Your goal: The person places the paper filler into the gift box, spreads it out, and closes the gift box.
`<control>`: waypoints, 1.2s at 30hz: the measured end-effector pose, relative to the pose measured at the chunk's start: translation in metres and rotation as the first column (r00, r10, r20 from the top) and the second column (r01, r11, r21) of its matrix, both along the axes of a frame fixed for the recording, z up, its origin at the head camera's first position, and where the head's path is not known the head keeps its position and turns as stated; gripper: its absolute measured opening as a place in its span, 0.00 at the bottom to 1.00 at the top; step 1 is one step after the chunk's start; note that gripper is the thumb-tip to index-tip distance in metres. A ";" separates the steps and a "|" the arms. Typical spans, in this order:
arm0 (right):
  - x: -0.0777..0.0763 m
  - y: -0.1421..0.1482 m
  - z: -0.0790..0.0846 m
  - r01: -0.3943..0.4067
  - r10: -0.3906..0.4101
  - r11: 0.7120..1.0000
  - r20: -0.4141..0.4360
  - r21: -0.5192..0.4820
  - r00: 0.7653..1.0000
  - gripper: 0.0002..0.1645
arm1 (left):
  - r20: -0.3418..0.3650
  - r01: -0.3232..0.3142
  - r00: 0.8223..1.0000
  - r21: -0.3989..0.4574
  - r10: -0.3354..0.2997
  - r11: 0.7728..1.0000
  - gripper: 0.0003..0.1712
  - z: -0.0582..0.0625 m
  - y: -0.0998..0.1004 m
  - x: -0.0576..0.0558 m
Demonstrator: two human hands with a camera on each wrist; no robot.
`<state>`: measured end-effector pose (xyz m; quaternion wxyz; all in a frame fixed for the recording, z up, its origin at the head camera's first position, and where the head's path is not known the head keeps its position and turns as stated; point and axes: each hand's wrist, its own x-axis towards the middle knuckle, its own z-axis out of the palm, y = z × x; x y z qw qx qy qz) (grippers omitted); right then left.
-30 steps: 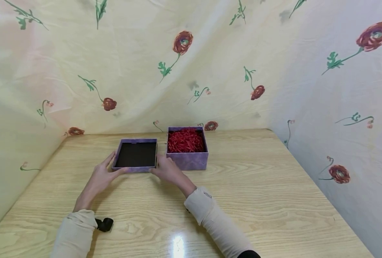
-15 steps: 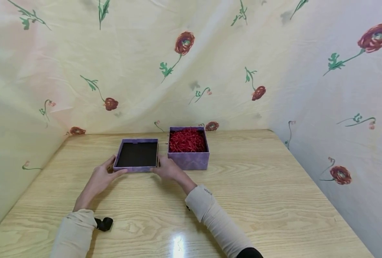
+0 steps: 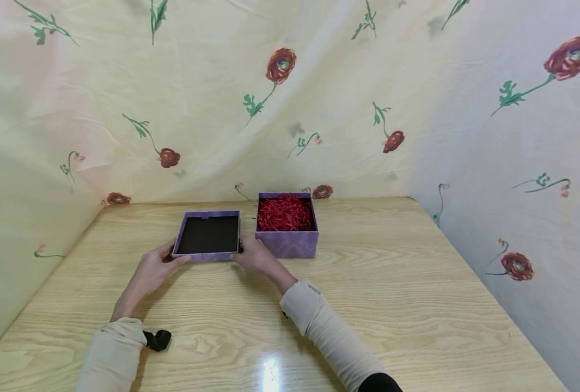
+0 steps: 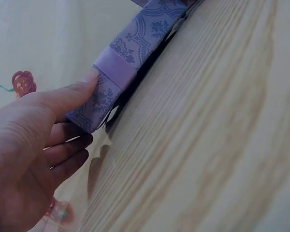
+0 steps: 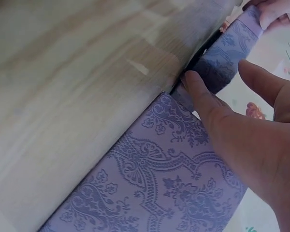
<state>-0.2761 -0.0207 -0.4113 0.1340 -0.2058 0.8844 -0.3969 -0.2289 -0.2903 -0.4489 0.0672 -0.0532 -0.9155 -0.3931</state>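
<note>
Both hands are at a shallow purple box lid (image 3: pixel 208 234), its black inside facing up. In the left wrist view, the lid (image 4: pixel 104 89) shows a flowered pattern and a lilac ribbon band. My left hand (image 3: pixel 154 268) holds its near left corner, thumb on the front wall and fingers behind the corner. At the near right corner, my right hand (image 3: pixel 256 256) grips with digits on the front and right side. Just right of that hand stands a deeper, matching purple box (image 3: pixel 287 245), filled with red shredded paper (image 3: pixel 285 213).
The light wood table (image 3: pixel 368 305) runs back to a cloth wall (image 3: pixel 196 109) printed with red flowers, close behind the box and lid. A black wrist device (image 3: pixel 158 340) sticks out from the left sleeve, low over the table.
The hands and lid keep nearly the same place. The whole head view has shifted very slightly, and the deep box stays where it stood.
</note>
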 end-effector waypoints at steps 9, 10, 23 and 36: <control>0.005 -0.005 0.001 0.038 -0.040 0.999 -0.074 -0.035 0.996 0.22 | 0.000 -0.014 1.000 0.030 0.014 0.999 0.43 0.006 0.000 0.005; 0.005 -0.006 0.001 0.040 -0.044 0.998 -0.084 -0.046 0.995 0.23 | -0.002 -0.019 1.000 0.027 0.019 0.999 0.43 0.007 0.000 0.006; 0.008 -0.008 0.003 0.047 -0.057 0.996 -0.125 -0.081 0.990 0.22 | 0.017 -0.070 0.997 0.076 0.069 0.995 0.43 0.014 -0.004 0.014; 0.012 -0.006 0.009 0.003 -0.019 0.997 -0.205 -0.077 0.979 0.33 | -0.033 -0.105 0.993 0.113 0.109 0.988 0.41 0.026 -0.006 0.023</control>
